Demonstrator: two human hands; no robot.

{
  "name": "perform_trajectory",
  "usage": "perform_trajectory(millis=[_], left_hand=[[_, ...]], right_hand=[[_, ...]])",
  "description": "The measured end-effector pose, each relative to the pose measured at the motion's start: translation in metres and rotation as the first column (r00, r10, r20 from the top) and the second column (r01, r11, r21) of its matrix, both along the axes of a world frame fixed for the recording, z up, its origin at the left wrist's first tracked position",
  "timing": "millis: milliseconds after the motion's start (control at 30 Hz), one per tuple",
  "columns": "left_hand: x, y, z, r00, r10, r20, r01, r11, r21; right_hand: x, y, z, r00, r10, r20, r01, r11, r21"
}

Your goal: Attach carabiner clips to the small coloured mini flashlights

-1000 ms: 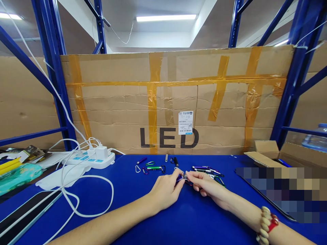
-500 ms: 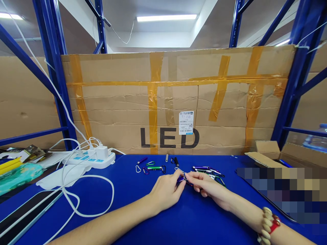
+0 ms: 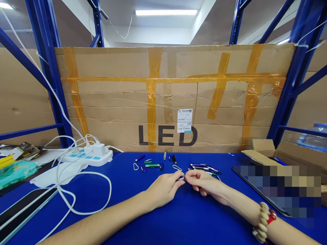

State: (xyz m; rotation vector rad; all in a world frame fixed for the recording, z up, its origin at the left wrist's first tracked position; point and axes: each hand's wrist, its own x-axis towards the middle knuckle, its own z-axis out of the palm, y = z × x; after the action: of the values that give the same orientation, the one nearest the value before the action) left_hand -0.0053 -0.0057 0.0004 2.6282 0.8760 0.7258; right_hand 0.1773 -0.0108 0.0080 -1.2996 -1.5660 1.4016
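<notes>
My left hand [image 3: 165, 188] and my right hand [image 3: 203, 182] rest on the blue table [image 3: 158, 217] with their fingertips meeting on a small keychain flashlight [image 3: 182, 178]. Both pinch it; most of it is hidden by the fingers. Just beyond lie several more small flashlights [image 3: 204, 167] in a loose pile to the right, a green flashlight [image 3: 152, 165], a purple one [image 3: 140, 158] and loose carabiner clips [image 3: 135, 166]. A bead bracelet [image 3: 263, 223] is on my right wrist.
A taped cardboard wall marked LED [image 3: 168, 98] closes the back. A white power strip [image 3: 85, 156] with looping white cable [image 3: 84, 190] lies left, beside a dark tablet [image 3: 17, 212]. An open cardboard box [image 3: 263, 151] stands at right. Blue rack posts [image 3: 291, 78] flank both sides.
Both hands stay together on the small flashlight, with only slight finger movement. The view has tilted a little, shifting everything slightly up and left.
</notes>
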Motion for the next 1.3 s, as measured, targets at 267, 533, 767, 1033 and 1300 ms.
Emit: perform_trajectory(millis=[267,533,767,1033,1300], left_hand=[[0.000,-0.001,0.000,0.977,0.031,-0.211,-0.003,0.991,0.134],[-0.001,0.002,-0.002,0.998,-0.028,-0.059,0.034,0.995,0.095],[-0.001,-0.002,-0.001,0.989,0.020,-0.143,0.002,0.989,0.150],[-0.001,-0.004,0.002,0.979,0.056,-0.196,-0.024,0.987,0.159],[-0.002,-0.006,0.004,0.982,0.049,-0.185,-0.019,0.987,0.160]], right_hand=[[0.002,-0.001,-0.001,0.977,0.006,0.214,-0.038,0.988,0.148],[0.003,0.000,0.000,0.984,0.052,0.173,-0.068,0.994,0.087],[0.008,0.010,-0.011,0.966,0.109,0.236,-0.127,0.990,0.061],[0.006,0.013,-0.011,0.958,0.153,0.242,-0.161,0.987,0.015],[0.010,0.016,-0.015,0.957,0.183,0.225,-0.191,0.982,0.012]])
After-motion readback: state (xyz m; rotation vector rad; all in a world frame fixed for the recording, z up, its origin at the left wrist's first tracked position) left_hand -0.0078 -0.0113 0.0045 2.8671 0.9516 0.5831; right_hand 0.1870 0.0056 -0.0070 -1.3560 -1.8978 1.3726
